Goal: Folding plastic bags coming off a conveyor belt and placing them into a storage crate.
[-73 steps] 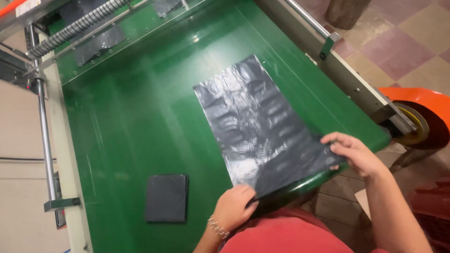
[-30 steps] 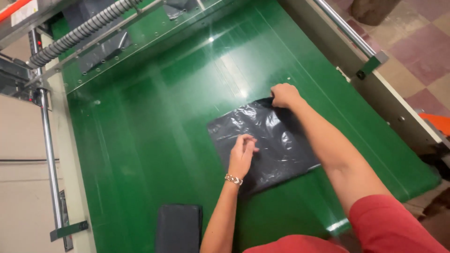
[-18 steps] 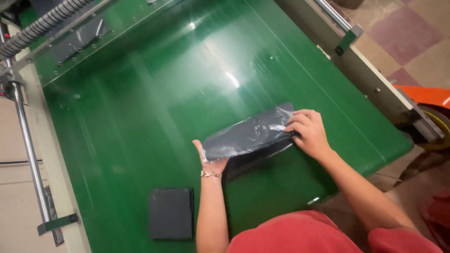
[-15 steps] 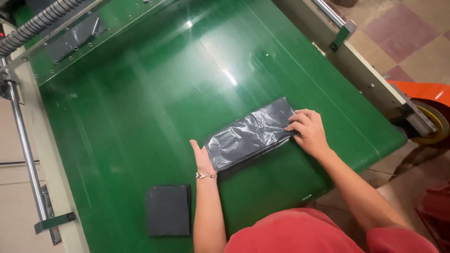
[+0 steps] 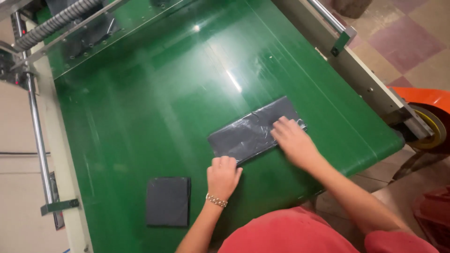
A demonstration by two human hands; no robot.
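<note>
Seen from above: wide green conveyor belt (image 5: pixel 154 117) of a machine, glossy, with light glare near the middle. On the belt, toward the near right part, a black plastic bag (image 5: pixel 248 133) folded into a long narrow strip, lying flat and slanted, its right end farther away than its left end.

Right hand (image 5: pixel 291 140) laid palm down on the right half of the folded bag, fingers spread flat and pointing toward the strip's middle; pressing on it, nothing closed around it. Left hand (image 5: pixel 222 174) resting at the near left corner of the strip, fingers curled loosely with fingertips touching the bag's near edge; grip not closed on the plastic as far as can be told, more a press than a pinch. Beaded bracelet (image 5: pixel 216 201) on the left wrist. Red shirt (image 5: pixel 286 234) filling the bottom edge of the view.

Left of the left hand, well apart from the strip, a smaller black folded bag (image 5: pixel 168 201), squarish, lying flat on the belt near its near edge.

Along the left side, a metal rod (image 5: pixel 38 140) beside a cream frame. At the far left, a ribbed roller (image 5: pixel 56 21). On the right, a metal side rail (image 5: pixel 361 75), then an orange wheeled cart (image 5: pixel 429 117) on a checkered tile floor (image 5: pixel 403 37).
</note>
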